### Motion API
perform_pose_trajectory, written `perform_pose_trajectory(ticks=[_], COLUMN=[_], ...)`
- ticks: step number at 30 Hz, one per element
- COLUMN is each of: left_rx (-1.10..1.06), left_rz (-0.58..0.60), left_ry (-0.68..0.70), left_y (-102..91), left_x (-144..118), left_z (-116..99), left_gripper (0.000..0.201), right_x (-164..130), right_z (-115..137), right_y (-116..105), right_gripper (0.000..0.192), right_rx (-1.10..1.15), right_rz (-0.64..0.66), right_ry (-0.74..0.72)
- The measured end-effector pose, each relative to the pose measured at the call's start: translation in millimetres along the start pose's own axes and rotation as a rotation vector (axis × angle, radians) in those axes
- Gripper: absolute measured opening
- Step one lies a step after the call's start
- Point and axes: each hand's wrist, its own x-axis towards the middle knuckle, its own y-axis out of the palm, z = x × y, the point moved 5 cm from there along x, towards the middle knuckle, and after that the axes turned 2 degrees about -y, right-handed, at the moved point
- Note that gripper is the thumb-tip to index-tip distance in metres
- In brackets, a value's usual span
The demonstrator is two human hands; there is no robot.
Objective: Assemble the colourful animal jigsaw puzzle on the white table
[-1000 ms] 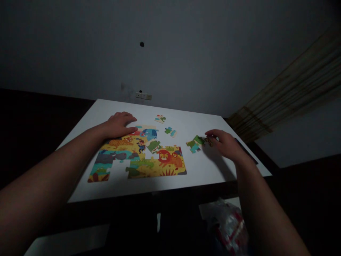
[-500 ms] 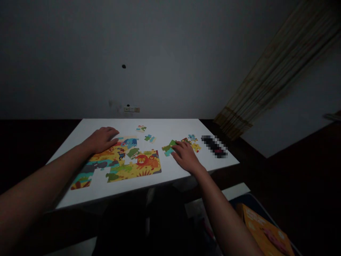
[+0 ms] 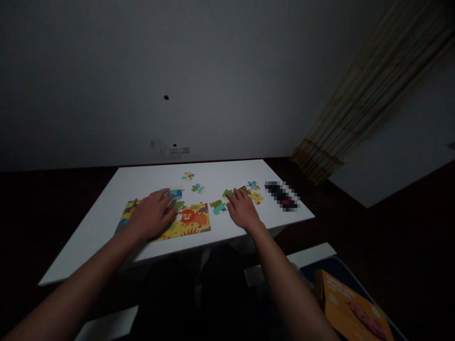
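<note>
While the right hand (image 3: pixel 242 211) has barely budged since half a second ago, the left hand (image 3: pixel 152 218) is what actually moved: it was sitting at the far left edge of the half-built animal puzzle (image 3: pixel 188 220), and now it's slid in and lies flat right over the middle of it, fingers spread, covering most of the left part. Nothing pinched in it as far as can be seen, just palm down on the joined pieces, so it looks like it's bracing the puzzle or pressing pieces flat.

The right hand lies open and flat on the white table (image 3: pixel 106 222), fingertips touching the green loose piece (image 3: pixel 227 193) just right of the puzzle; no grip on it. A teal-and-green piece (image 3: pixel 217 206) sits between that hand and the lion corner. More loose pieces (image 3: pixel 254 192) lie just beyond the fingers, two others (image 3: pixel 194 182) farther back. My guess: the green one gets fitted soon, but it's not lifted yet.
</note>
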Motion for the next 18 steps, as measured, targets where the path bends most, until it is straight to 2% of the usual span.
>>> perform_pose_trajectory(ticks=[4,8,18], left_rx=[-0.057,-0.088,-0.115], left_rz=[0.054,0.076,-0.009], left_ry=[-0.068,-0.110,-0.141], left_y=[21.3,36.4,49.7], left_x=[-24.5,-23.8,-25.8], left_z=[-17.5,-19.4,-26.2], left_gripper=[0.081,0.081,0.066], right_x=[0.8,0.0,-6.6], right_z=[-4.8,-6.1,-4.0], right_y=[1.9,-0.7,-2.8], right_gripper=[0.050,0.045,0.039], right_rx=[-0.001,0.049,0.177], right_rz=[-0.004,-0.016,0.031], right_ry=[0.060,0.025,-0.044])
